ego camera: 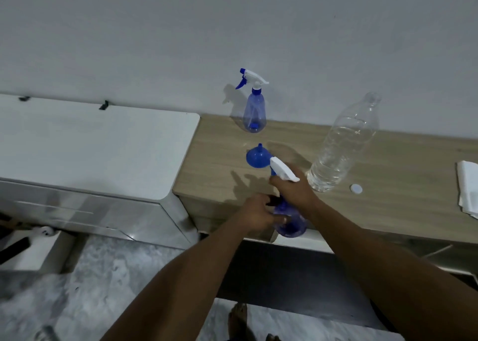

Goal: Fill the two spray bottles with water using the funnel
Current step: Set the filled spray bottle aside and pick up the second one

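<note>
Left hand (254,215): we grip the near spray bottle (289,221) body.
Right hand (294,188): we clasp its trigger head.
Funnel (258,157): upturned on tabletop (388,180).

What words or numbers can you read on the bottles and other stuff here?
None can be read.
The near spray bottle, held by the left hand and right hand: no print shows.
The far spray bottle: plain.
The funnel: plain.
The clear water bottle: no label.
The white cap: too small to tell.
</note>
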Action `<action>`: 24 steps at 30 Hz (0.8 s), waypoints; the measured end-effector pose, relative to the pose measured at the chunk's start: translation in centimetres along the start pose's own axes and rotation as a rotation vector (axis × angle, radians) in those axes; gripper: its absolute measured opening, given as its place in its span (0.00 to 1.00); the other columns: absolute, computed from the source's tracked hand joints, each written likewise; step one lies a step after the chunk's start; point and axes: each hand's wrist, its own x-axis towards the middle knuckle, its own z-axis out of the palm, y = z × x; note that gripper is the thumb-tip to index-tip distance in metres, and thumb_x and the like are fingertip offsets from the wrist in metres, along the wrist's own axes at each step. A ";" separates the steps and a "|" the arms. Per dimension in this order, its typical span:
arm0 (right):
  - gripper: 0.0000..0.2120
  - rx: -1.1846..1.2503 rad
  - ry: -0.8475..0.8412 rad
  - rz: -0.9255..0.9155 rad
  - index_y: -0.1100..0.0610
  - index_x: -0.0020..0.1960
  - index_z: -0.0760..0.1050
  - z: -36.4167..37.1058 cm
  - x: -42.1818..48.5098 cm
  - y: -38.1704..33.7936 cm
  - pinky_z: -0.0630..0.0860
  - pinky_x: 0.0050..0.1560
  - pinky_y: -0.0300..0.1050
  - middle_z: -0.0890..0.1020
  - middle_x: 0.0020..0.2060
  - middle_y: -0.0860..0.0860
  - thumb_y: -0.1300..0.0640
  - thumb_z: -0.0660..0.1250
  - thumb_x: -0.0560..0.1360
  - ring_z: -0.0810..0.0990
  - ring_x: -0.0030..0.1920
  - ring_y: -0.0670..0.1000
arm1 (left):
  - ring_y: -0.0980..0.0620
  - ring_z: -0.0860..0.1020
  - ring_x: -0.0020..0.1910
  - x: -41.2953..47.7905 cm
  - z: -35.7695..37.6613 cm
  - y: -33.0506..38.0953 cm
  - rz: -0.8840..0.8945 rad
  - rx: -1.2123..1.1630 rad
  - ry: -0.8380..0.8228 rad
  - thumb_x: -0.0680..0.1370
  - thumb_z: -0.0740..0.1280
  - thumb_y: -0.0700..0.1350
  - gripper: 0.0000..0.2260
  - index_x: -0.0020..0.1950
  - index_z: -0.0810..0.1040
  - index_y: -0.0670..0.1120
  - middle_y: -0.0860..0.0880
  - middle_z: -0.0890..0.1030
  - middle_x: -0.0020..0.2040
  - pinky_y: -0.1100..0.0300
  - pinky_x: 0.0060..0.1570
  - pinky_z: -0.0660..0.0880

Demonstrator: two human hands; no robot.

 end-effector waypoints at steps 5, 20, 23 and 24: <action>0.14 0.108 -0.113 0.098 0.52 0.62 0.78 -2.0 -2.5 1.4 0.80 0.51 0.54 0.85 0.44 0.56 0.50 0.68 0.78 0.84 0.47 0.56 | 0.52 0.83 0.52 -3.3 2.1 1.1 -0.123 -0.130 -0.115 0.73 0.77 0.50 0.14 0.56 0.82 0.48 0.51 0.85 0.52 0.60 0.52 0.81; 0.16 -0.001 -0.250 0.157 0.63 0.52 0.79 -4.9 -2.8 -3.0 0.76 0.32 0.47 0.82 0.36 0.56 0.49 0.69 0.78 0.83 0.38 0.52 | 0.49 0.73 0.70 -4.5 -12.5 -4.5 -0.266 0.275 0.389 0.76 0.68 0.46 0.23 0.72 0.74 0.46 0.46 0.75 0.71 0.55 0.71 0.68; 0.13 -0.090 -0.252 0.144 0.61 0.51 0.78 -3.8 -2.3 -3.5 0.75 0.29 0.44 0.80 0.33 0.55 0.50 0.70 0.78 0.80 0.34 0.50 | 0.48 0.72 0.71 -3.6 -13.5 -4.5 -0.258 0.311 0.342 0.77 0.68 0.46 0.22 0.72 0.74 0.48 0.45 0.74 0.72 0.56 0.71 0.67; 0.13 -0.078 -0.268 0.144 0.60 0.52 0.78 -3.5 -2.2 -3.7 0.76 0.29 0.45 0.80 0.34 0.55 0.50 0.70 0.78 0.80 0.34 0.50 | 0.48 0.72 0.71 -3.4 -13.8 -4.7 -0.257 0.321 0.328 0.77 0.68 0.46 0.22 0.72 0.74 0.48 0.45 0.73 0.72 0.56 0.71 0.67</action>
